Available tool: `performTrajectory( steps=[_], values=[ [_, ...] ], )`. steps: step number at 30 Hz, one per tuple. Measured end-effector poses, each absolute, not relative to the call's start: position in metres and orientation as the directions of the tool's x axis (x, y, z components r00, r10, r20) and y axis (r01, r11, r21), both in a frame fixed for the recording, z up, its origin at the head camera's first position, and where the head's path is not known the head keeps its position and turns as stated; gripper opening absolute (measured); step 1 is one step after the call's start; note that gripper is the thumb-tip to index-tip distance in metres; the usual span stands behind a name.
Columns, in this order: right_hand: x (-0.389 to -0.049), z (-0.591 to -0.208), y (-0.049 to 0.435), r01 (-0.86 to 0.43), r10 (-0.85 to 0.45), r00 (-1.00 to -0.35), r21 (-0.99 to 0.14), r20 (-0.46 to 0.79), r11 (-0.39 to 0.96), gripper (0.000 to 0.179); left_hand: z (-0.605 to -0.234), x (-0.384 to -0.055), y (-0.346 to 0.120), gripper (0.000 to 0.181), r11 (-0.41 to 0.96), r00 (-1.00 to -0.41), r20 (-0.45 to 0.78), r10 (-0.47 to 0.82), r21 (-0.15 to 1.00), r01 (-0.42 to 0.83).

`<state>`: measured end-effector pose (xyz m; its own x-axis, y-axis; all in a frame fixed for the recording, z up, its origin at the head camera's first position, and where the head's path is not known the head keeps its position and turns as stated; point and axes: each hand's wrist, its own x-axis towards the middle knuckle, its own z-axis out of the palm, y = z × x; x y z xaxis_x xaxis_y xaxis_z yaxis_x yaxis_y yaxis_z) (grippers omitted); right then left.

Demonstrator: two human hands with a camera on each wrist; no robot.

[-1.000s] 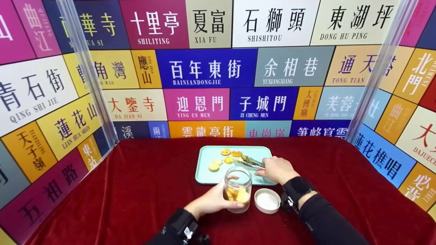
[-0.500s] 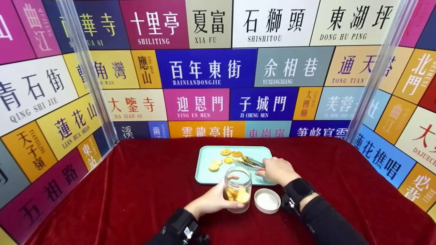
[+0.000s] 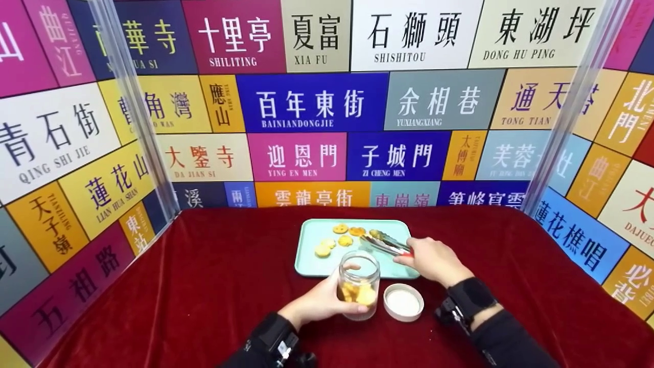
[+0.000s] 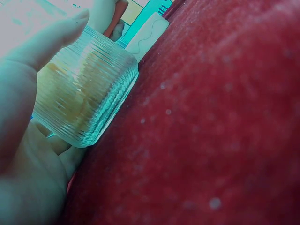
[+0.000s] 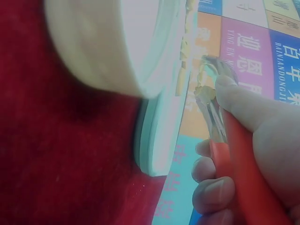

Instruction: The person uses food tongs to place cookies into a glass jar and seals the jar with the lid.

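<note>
My left hand (image 3: 319,302) grips a ribbed glass jar (image 3: 366,313), lidless and partly filled with yellow biscuits. In the left wrist view the thumb lies along the jar's side. My right hand (image 3: 435,259) holds metal tongs (image 3: 392,246) by their red handles (image 5: 240,161), over the right part of a mint-green tray (image 3: 312,267). A yellowish biscuit (image 5: 205,93) shows between the tongs' arms in the right wrist view. Several round biscuits (image 3: 323,250) lie on the tray's left and back parts.
A white lid (image 3: 403,302) lies with its hollow side up, right of the jar and in front of the tray. Dark red cloth (image 3: 230,276) covers the table. Panels with printed place names (image 3: 311,102) stand behind and at both sides.
My right hand and the tongs have moved a little to the right, and the tongs' arms look further apart. The left hand still holds the jar in the same place.
</note>
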<state>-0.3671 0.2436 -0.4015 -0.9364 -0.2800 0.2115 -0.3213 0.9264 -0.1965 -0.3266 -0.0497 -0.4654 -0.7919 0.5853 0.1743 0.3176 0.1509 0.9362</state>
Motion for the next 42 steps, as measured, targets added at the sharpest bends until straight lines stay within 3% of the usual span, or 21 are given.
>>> performTrajectory(
  steps=[15,23,32,42],
  values=[
    [-0.348,-0.396,0.270,-0.364,-0.288,-0.912,-0.256,0.292,0.895,0.045,-0.467,-0.327,-0.050,0.092,0.157,-0.795,0.193,0.575,0.927,0.339],
    [-0.339,-0.375,0.281,-0.361,-0.284,-0.910,-0.238,0.304,0.902,0.043,-0.467,-0.327,-0.050,0.088,0.148,-0.788,0.189,0.585,0.931,0.333],
    [-0.324,-0.347,0.285,-0.423,-0.343,-0.895,-0.299,0.286,0.855,0.033,-0.465,-0.327,-0.051,0.084,0.133,-0.781,0.187,0.595,0.936,0.325],
    [-0.305,-0.325,0.279,-0.488,-0.418,-0.866,-0.281,0.276,0.826,0.052,-0.467,-0.327,-0.051,0.088,0.140,-0.794,0.171,0.584,0.942,0.306]
  ],
)
